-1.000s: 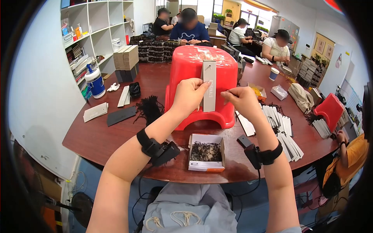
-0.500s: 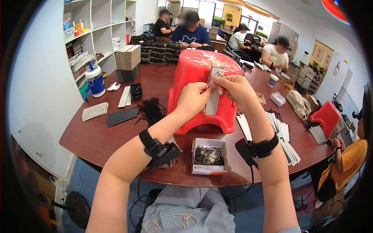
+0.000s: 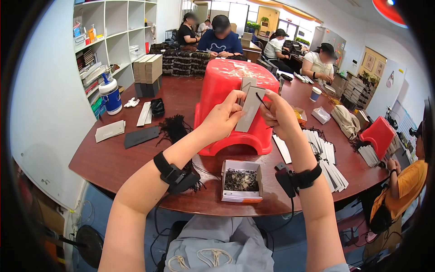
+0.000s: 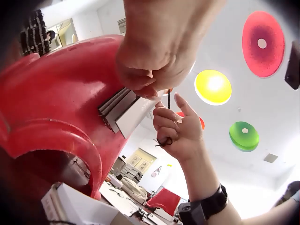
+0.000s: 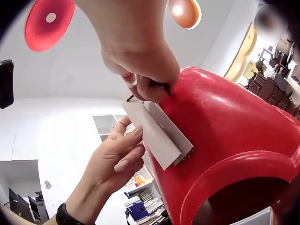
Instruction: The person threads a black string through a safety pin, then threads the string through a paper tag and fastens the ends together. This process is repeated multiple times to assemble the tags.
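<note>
My left hand (image 3: 223,117) pinches the left edge of a long pale-grey hang tag (image 3: 250,111), tilted in front of the overturned red plastic stool (image 3: 218,90). A black cord (image 3: 261,99) runs from the hole at the tag's top to my right hand (image 3: 281,115), whose curled fingers grip it. In the left wrist view, a dark loop of cord (image 4: 165,141) shows at the right hand's curled fingers. Behind the held tag, more grey tags (image 5: 171,126) lean against the stool's side, as the right wrist view shows.
Before the stool sits an open white box (image 3: 242,196) with small dark pieces inside. Fanned pale tags (image 3: 334,174) lie at right, a bunch of black cords (image 3: 174,128) at left. A blue-and-white jug (image 3: 110,96) stands far left. Several people sit around the room.
The hands met at the tag's top, then drew apart. The front tag now tilts away from those behind it, with cord through its hole, and my right hand has moved right holding the cord.
</note>
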`<state>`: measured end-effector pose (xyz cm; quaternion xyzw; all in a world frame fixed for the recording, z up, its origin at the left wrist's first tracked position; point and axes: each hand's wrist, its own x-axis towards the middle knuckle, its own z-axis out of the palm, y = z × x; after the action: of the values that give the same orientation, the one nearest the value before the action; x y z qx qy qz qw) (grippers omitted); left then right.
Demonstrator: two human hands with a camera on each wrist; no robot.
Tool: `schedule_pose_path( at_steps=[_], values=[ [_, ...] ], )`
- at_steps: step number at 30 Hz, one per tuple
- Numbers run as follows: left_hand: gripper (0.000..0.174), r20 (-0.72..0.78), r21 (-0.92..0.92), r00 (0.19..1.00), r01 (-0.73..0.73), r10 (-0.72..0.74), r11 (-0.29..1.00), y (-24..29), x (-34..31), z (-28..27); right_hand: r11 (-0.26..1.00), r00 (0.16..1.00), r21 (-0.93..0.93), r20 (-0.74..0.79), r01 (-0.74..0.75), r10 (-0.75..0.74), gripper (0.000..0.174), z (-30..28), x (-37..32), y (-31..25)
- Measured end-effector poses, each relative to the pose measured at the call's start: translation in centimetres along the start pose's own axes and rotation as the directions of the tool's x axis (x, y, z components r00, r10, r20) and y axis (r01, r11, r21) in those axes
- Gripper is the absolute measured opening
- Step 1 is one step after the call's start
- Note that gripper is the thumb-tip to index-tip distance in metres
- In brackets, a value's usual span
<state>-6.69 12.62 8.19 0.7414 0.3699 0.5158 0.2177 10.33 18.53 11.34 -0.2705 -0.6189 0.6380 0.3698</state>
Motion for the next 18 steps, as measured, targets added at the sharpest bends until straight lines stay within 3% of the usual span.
schedule_pose_path(
  at_steps=[1, 2, 4, 6, 10, 15, 16, 18],
  values=[
    [0.026, 0.003, 0.068, 0.988, -0.155, 0.155, 0.986, 0.4, 0.0, -0.1, 1.000, 1.000, 0.002, 0.000, 0.003, -0.003, 0.037, 0.4, -0.1, -0.2],
    [0.026, 0.004, 0.070, 0.988, -0.155, 0.156, 0.985, 0.7, -0.3, -0.2, 0.999, 0.999, 0.005, -0.001, 0.049, -0.049, 0.037, 1.2, -0.3, -0.3],
    [0.027, 0.082, 0.047, 0.992, 0.096, -0.099, 0.994, 2.1, -1.4, -0.4, 0.995, 0.995, 0.010, -0.001, 0.097, -0.097, 0.037, 2.4, -0.8, -1.0],
    [0.028, 0.092, 0.066, 0.986, 0.131, -0.137, 0.989, 2.7, -2.1, -0.5, 0.996, 0.989, -0.041, -0.121, 0.080, -0.084, 0.035, 2.9, -1.4, -1.5],
    [0.028, 0.129, 0.074, 0.950, 0.278, -0.286, 0.958, 3.6, -3.1, -0.5, 0.971, 0.975, -0.163, -0.108, 0.176, -0.195, 0.027, 3.0, -1.2, -1.4],
    [0.028, 0.143, -0.010, 0.951, 0.278, -0.274, 0.960, 3.6, -2.9, -0.4, 0.899, 0.947, -0.352, -0.091, 0.260, -0.309, 0.018, 2.5, -0.1, -1.0],
    [0.028, 0.151, -0.056, 0.943, 0.306, -0.295, 0.950, 3.8, -2.8, -0.3, 0.899, 0.946, -0.352, -0.091, 0.260, -0.310, 0.018, 2.3, 0.2, -1.0],
    [0.027, 0.178, -0.099, 0.938, 0.318, -0.297, 0.943, 3.4, -3.1, -0.5, 0.874, 0.882, -0.275, -0.146, 0.400, -0.449, 0.017, 1.7, 0.5, -1.0]
  ],
)
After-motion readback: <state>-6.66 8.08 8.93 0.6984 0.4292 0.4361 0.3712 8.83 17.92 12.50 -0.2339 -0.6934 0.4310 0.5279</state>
